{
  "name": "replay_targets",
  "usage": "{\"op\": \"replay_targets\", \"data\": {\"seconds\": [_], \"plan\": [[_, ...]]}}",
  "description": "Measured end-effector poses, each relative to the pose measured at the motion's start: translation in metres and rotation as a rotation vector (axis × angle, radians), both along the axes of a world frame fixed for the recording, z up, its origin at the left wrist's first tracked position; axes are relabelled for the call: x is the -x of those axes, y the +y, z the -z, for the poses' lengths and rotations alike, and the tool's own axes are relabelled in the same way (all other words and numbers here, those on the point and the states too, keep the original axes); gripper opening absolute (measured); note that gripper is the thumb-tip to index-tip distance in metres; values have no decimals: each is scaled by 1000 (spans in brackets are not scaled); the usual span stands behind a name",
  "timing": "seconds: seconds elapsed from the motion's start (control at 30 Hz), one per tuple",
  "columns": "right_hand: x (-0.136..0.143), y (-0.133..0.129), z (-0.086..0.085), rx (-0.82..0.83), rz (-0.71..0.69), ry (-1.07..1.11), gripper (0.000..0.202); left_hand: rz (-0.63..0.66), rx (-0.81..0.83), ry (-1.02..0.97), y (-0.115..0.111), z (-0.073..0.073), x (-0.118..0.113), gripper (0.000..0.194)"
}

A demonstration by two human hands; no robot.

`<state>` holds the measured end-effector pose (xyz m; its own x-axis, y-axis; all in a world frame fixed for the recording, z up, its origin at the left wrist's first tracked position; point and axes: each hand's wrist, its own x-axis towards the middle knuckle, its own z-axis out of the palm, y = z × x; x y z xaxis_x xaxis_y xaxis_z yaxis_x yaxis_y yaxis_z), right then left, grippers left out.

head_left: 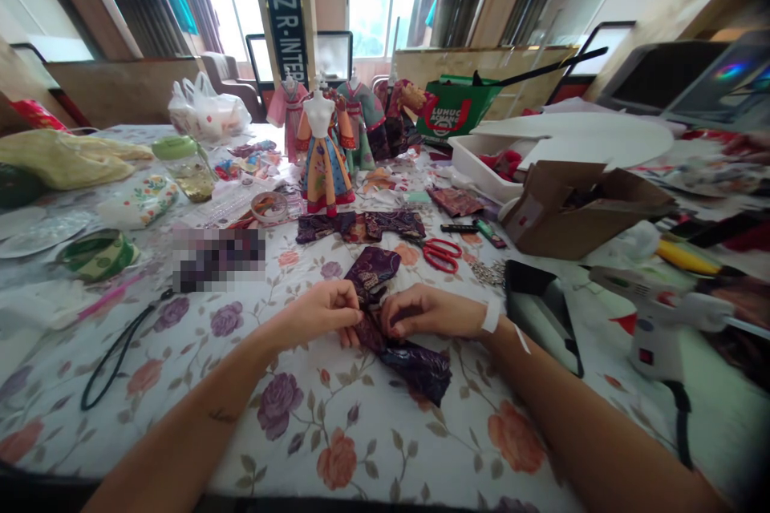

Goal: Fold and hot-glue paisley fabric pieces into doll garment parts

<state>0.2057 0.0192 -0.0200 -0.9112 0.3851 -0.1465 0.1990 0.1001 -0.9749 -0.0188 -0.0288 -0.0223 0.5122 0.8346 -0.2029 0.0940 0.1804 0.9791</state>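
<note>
A small dark purple patterned garment, doll-sized, lies on the flowered tablecloth with both my hands on its middle. My left hand pinches its left edge between thumb and fingers. From the other side my right hand has its curled fingers closed on the cloth. One sleeve-like end of the garment points away from me, the other toward me on the right. Just beyond lies another dark patterned piece, laid flat. Red-handled scissors rest to its right.
Dressed doll forms stand at the back middle. On the right are a cardboard box, a white tray, a phone and a glue gun. Green tape, a lidded jar and a black strap lie left.
</note>
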Motion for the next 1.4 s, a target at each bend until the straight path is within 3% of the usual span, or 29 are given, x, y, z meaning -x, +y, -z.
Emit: {"op": "replay_targets", "data": {"seconds": [0.1, 0.37, 0.73, 1.07, 1.4], "plan": [[3, -3, 2, 79, 90, -19, 32, -34, -16, -21, 0, 0, 1, 23], [7, -11, 7, 226, 292, 13, 35, 23, 24, -4, -2, 1, 0, 21], [8, -15, 5, 267, 315, 18, 34, 52, 78, 4, -2, 0, 1, 17], [12, -19, 1, 298, 376, 30, 37, -29, 20, 3, -4, 3, -5, 14], [17, -27, 0, 437, 549, -3, 31, -138, 24, 40, -7, 9, -12, 9]]}}
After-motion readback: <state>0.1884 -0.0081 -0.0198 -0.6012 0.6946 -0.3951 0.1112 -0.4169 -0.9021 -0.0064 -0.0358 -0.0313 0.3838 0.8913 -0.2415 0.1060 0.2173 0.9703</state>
